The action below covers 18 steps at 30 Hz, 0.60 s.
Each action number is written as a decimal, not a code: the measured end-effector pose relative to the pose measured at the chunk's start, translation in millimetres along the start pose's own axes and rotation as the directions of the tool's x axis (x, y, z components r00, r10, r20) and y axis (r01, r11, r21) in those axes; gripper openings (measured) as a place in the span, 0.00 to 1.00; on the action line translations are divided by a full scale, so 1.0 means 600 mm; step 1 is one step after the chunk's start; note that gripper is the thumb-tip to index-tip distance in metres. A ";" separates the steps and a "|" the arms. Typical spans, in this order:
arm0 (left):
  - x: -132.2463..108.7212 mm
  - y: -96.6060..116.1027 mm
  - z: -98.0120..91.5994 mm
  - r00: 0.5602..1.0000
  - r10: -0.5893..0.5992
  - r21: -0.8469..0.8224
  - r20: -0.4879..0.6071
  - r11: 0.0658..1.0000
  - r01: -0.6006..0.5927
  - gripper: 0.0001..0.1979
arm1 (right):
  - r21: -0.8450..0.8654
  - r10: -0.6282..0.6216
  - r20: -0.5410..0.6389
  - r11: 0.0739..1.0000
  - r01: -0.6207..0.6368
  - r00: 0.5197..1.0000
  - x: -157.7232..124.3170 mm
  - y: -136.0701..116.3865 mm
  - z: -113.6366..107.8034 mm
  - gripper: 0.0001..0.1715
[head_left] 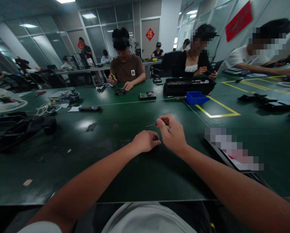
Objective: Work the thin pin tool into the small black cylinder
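My right hand (173, 133) is closed around a small screwdriver (159, 123) with a dark red handle. Its thin shaft points left, a little above the green table (125, 168). My left hand (146, 141) rests on the table just left of the right one, fingers curled in a pinch. What they pinch is too small to make out. The two hands almost touch, in the middle of the table right in front of me.
A blue bin (196, 97) and a black tray (188, 85) stand at the back right by yellow floor-tape lines. Circuit boards (147, 95) lie before a person seated opposite. Black bags (20, 129) lie at the left, a dark flat device (234, 152) at my right.
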State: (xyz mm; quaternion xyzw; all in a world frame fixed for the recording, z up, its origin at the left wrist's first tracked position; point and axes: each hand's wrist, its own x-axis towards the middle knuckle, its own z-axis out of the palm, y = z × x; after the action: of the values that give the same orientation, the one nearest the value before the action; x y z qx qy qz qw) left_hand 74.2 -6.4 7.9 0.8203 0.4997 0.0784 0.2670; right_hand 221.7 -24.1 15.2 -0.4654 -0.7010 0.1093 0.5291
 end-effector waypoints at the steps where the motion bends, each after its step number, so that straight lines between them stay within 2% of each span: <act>1: -0.002 -0.003 -0.006 1.000 -0.005 -0.039 0.008 0.999 0.005 0.13 | 0.000 0.001 0.000 1.000 -0.001 1.000 0.000 0.000 0.000 0.10; 6: -0.019 -0.031 -0.044 0.986 -0.118 -0.338 0.117 0.929 0.152 0.13 | 0.010 0.006 0.009 1.000 -0.006 1.000 0.001 -0.001 0.000 0.10; 9: -0.036 -0.063 -0.073 0.977 -0.184 -0.500 0.106 0.840 0.212 0.12 | 0.013 0.012 0.018 1.000 -0.012 1.000 0.001 -0.001 -0.001 0.11; 12: -0.059 -0.113 -0.106 0.962 -0.268 -0.681 0.055 0.695 0.233 0.14 | 0.021 0.026 0.030 0.999 -0.027 0.999 0.001 -0.002 -0.003 0.11; 14: -0.079 -0.152 -0.130 0.939 -0.343 -0.790 -0.007 0.577 0.205 0.14 | 0.024 0.037 0.040 0.999 -0.038 0.999 0.001 -0.002 -0.003 0.11; 18: -0.134 -0.224 -0.182 0.845 -0.528 -0.921 -0.091 0.366 0.129 0.09 | 0.024 0.048 0.049 0.998 -0.050 0.998 0.002 -0.002 -0.003 0.11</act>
State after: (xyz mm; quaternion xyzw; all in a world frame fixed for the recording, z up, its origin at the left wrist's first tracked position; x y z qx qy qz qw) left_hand -112.6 12.0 41.9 0.4030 0.5789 0.4265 0.5662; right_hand 222.4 -24.5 17.2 -0.4730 -0.7006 0.1422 0.5149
